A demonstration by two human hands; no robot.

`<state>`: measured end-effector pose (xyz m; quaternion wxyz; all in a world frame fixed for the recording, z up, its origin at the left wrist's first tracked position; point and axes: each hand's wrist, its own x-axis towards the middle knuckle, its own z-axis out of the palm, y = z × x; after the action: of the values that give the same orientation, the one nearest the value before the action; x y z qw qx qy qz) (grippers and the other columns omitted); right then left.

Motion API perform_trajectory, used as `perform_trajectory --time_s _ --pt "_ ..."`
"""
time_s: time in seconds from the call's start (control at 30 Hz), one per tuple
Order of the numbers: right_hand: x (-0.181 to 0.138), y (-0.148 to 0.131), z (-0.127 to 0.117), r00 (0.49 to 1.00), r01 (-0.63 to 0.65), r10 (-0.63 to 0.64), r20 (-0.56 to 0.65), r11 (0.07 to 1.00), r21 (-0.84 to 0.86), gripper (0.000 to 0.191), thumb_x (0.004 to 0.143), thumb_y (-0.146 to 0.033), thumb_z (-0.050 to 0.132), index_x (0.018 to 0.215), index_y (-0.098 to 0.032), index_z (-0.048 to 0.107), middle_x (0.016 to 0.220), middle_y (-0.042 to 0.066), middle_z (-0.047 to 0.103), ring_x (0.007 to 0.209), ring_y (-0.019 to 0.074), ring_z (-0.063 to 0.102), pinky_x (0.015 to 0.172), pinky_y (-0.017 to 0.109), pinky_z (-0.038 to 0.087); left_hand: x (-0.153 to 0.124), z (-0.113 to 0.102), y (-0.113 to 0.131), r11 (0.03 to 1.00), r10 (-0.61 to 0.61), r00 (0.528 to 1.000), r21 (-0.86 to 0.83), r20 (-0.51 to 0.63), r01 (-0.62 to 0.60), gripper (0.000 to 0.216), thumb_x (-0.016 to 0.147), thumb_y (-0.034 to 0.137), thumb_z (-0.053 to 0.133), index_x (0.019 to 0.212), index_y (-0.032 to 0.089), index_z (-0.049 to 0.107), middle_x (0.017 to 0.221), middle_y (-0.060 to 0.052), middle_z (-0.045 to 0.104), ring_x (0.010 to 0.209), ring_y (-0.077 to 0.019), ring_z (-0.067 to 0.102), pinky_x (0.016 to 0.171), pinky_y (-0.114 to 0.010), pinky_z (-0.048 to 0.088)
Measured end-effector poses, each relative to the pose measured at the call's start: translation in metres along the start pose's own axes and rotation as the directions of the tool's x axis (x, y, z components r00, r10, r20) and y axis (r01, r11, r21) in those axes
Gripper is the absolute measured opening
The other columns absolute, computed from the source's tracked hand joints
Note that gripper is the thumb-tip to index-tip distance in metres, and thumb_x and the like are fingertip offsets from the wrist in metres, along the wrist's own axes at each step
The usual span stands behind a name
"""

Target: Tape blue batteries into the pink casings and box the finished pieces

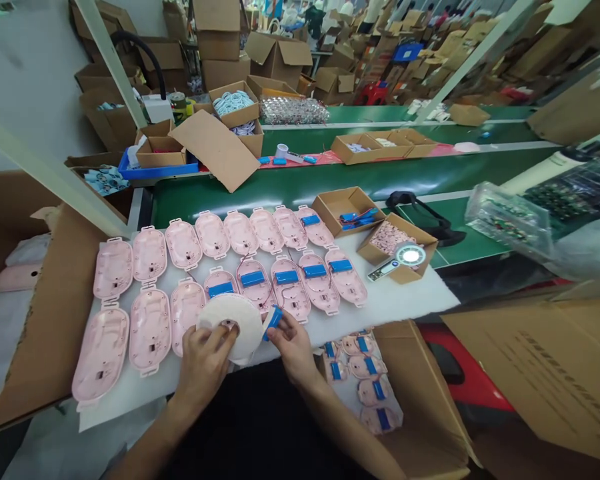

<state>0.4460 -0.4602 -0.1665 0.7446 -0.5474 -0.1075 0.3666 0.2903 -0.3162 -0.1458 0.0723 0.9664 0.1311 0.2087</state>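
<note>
My left hand (206, 357) grips a white roll of foam tape (235, 323) at the near edge of the white mat (410, 300). My right hand (293, 343) pinches a small blue battery (275, 318) against the roll's free end. Two rows of pink plastic shells (150, 253) lie on the mat beyond my hands. Several shells on the right carry blue batteries (287, 277); those on the left are bare.
Small cardboard boxes hold blue batteries (357, 217) and pink parts (390, 237). A lit round device (409, 255) rests on one. A carton with finished shells (367, 383) sits below right. A green conveyor (380, 180) with more boxes runs behind.
</note>
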Motion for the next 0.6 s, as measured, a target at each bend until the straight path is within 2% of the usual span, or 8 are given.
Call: perform_trajectory --time_s 0.07,0.17,0.27,0.33,0.4,0.47,0.53,0.6 --pt "0.006 -0.001 -0.002 0.999 0.020 -0.016 -0.040 0.994 0.109 0.061 0.076 -0.051 0.093 0.123 -0.020 0.068 0.117 0.013 0.079 0.109 0.0294 0.076 0.102 0.048 0.062 0.002 0.000 0.008 0.999 -0.038 0.999 -0.022 -0.015 0.038 0.068 0.072 -0.001 0.076 0.136 0.019 0.064 0.121 -0.004 0.074 0.093 -0.0274 0.046 0.090 -0.051 0.036" --pt "0.044 -0.044 -0.028 0.991 0.135 -0.132 -0.033 0.983 0.122 0.057 0.075 -0.056 0.091 0.116 -0.021 0.070 0.109 0.012 0.080 0.104 0.0287 0.077 0.098 0.047 0.064 0.002 0.003 0.016 0.993 0.056 0.998 -0.109 0.039 -0.051 0.072 0.069 -0.002 0.078 0.136 0.022 0.064 0.112 0.000 0.074 0.089 -0.0247 0.044 0.086 -0.047 0.034" --pt "0.117 -0.115 -0.068 0.885 0.449 -0.453 -0.113 0.892 -0.054 0.052 0.082 -0.056 0.084 0.120 -0.024 0.069 0.119 0.010 0.077 0.114 0.0260 0.074 0.105 0.046 0.060 0.001 0.009 0.007 0.972 0.112 0.992 -0.212 0.057 -0.098 0.076 0.065 -0.003 0.077 0.135 0.023 0.064 0.114 -0.001 0.073 0.093 -0.0250 0.044 0.090 -0.044 0.034" --pt "0.176 -0.154 -0.087 0.829 0.524 -0.558 -0.037 0.798 -0.298 0.056 0.083 -0.047 0.083 0.131 -0.023 0.065 0.127 0.011 0.075 0.120 0.0260 0.072 0.108 0.046 0.057 0.004 0.012 -0.004 0.966 0.027 1.000 -0.255 -0.002 -0.027 0.073 0.065 -0.002 0.077 0.134 0.022 0.065 0.122 -0.003 0.072 0.097 -0.0262 0.045 0.092 -0.043 0.035" --pt "0.231 -0.177 -0.093 0.830 0.490 -0.541 0.134 0.592 -0.640 0.056 0.090 -0.039 0.073 0.141 -0.019 0.061 0.134 0.014 0.073 0.123 0.0267 0.070 0.109 0.046 0.056 0.008 0.015 -0.016 0.961 -0.041 0.997 -0.275 -0.072 0.020 0.066 0.070 -0.001 0.075 0.132 0.023 0.067 0.122 -0.004 0.072 0.099 -0.0264 0.046 0.093 -0.042 0.035" --pt "0.273 -0.185 -0.088 0.862 0.417 -0.388 0.326 0.176 -0.892 0.054 0.095 -0.029 0.064 0.147 -0.014 0.057 0.142 0.017 0.068 0.128 0.0278 0.067 0.112 0.045 0.053 0.013 0.017 -0.022 0.962 -0.059 0.992 -0.273 -0.115 0.026 0.061 0.075 0.001 0.071 0.131 0.023 0.067 0.122 -0.005 0.072 0.099 -0.0262 0.049 0.093 -0.041 0.035" --pt "0.300 -0.183 -0.078 0.884 0.395 -0.194 0.426 -0.177 -0.901 0.051 0.096 -0.020 0.061 0.147 -0.014 0.060 0.147 0.017 0.066 0.133 0.0290 0.064 0.114 0.042 0.049 0.015 0.018 -0.024 0.963 -0.069 0.989 -0.266 -0.128 0.032 0.058 0.076 0.002 0.068 0.130 0.023 0.067 0.122 -0.005 0.072 0.099 -0.0262 0.049 0.093 -0.040 0.035" --pt "0.315 -0.178 -0.069 0.887 0.421 -0.065 0.458 -0.298 -0.857 0.048 0.094 -0.012 0.061 0.141 -0.017 0.066 0.145 0.015 0.067 0.132 0.0303 0.064 0.112 0.039 0.050 0.013 0.019 -0.024 0.964 -0.082 0.989 -0.263 -0.126 0.047 0.059 0.076 0.002 0.066 0.131 0.022 0.067 0.122 -0.005 0.071 0.100 -0.0268 0.049 0.094 -0.040 0.035"
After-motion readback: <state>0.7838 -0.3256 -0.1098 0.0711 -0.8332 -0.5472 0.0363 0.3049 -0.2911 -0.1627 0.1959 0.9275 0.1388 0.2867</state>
